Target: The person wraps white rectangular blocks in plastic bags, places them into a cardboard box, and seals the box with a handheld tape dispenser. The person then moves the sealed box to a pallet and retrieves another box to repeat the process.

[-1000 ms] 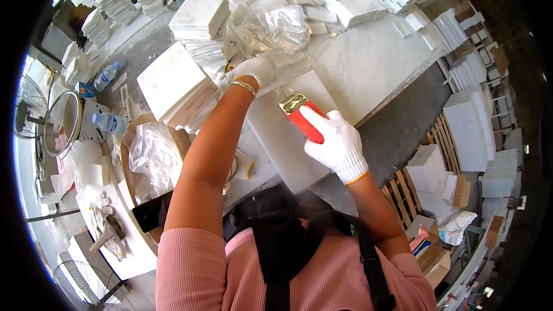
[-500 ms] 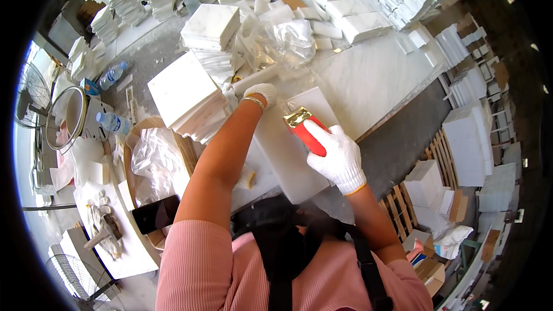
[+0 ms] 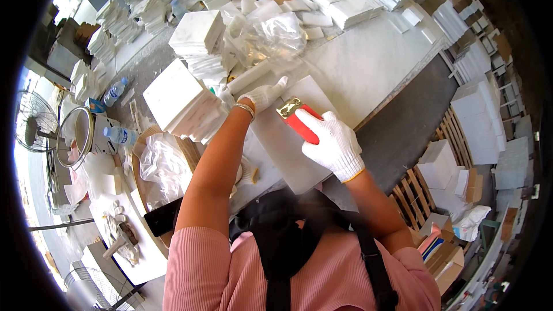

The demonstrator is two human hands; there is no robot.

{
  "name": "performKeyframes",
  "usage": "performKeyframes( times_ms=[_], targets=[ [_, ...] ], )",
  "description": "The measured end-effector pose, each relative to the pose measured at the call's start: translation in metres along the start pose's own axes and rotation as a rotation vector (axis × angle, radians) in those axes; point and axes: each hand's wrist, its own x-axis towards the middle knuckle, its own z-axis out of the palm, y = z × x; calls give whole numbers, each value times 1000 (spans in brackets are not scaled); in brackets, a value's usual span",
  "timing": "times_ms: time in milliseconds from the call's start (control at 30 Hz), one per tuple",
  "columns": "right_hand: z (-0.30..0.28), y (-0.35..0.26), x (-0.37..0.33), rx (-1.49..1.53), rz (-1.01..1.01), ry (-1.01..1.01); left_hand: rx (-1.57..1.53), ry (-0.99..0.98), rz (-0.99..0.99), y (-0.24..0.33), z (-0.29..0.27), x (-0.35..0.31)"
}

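My right hand (image 3: 334,145), in a white knit glove, grips a flat red tool (image 3: 300,124) with a shiny gold-coloured metal end; its exact kind I cannot make out. The tool lies over a smooth white slab (image 3: 294,164), its metal end pointing up and to the left. My left hand (image 3: 265,97), also gloved, reaches out with its fingers stretched along the slab's far left side. Nothing shows in its fingers; whether it touches the slab I cannot tell. Left of that hand stands a stack of white marble-like tiles (image 3: 173,97).
Another tile stack (image 3: 196,31) and crumpled clear plastic (image 3: 271,37) sit beyond my hands. At left are a plastic-lined box (image 3: 158,164), a black phone (image 3: 163,216), a water bottle (image 3: 120,135) and a fan (image 3: 36,118). Wooden pallets (image 3: 413,196) lie at right.
My left hand's fingers have gone from curled to stretched out. My right hand keeps hold of the red tool, which has shifted slightly. The whole view has turned a little.
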Motion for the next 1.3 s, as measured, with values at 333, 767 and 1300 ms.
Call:
performKeyframes(
  times_ms=[333, 767, 1300],
  targets=[
    [-15, 12, -62, 48, 55, 43, 372, 582, 739, 2, 1, -33],
    [-25, 29, -207, 141, 164, 105, 877, -190, 1083, 54, 49, -17],
    [-27, 37, -232, 156, 194, 90, 1316, -366, 1014, 106, 91, -44]
  ],
)
